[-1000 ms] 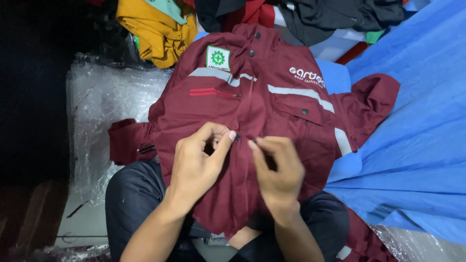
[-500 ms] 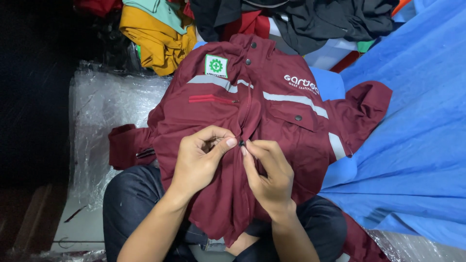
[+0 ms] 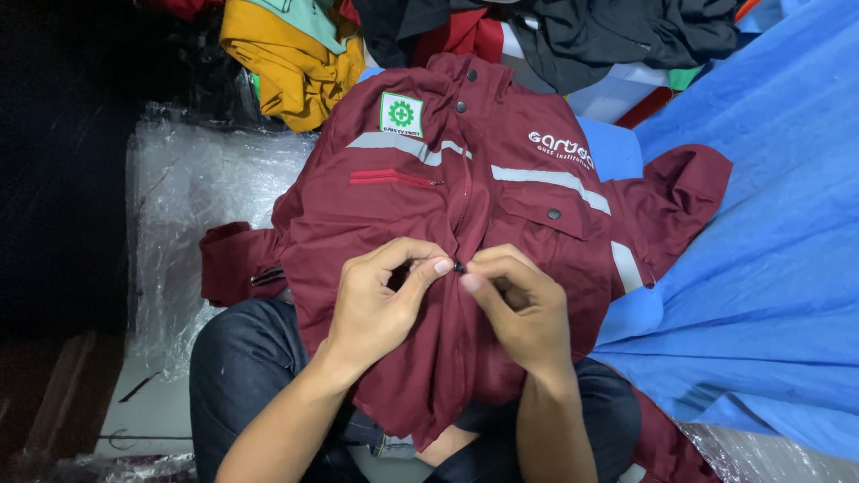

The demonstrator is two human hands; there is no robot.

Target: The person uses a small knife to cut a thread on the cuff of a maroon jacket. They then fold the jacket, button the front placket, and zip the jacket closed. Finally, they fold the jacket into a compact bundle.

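maroon jacket (image 3: 501, 206) spread front-up across lap and blue sheet (image 3: 769, 268). left hand (image 3: 380, 300) and right hand (image 3: 519, 309) side by side at its front opening, both pinching small dark snap button (image 3: 459, 266) between fingertips, just below chest pockets.

jacket (image 3: 501, 224): at centre, spread over the person's lap
hands: left hand (image 3: 380, 300) at 7 o'clock and right hand (image 3: 523, 309) at 5 o'clock of the jacket's middle, fingertips meeting on its front opening
plastic wrap (image 3: 188, 206): at 9 o'clock, under the jacket's sleeve
sheet (image 3: 769, 241): at 3 o'clock, beside the jacket
clothes pile (image 3: 465, 36): at 12 o'clock, behind the collar
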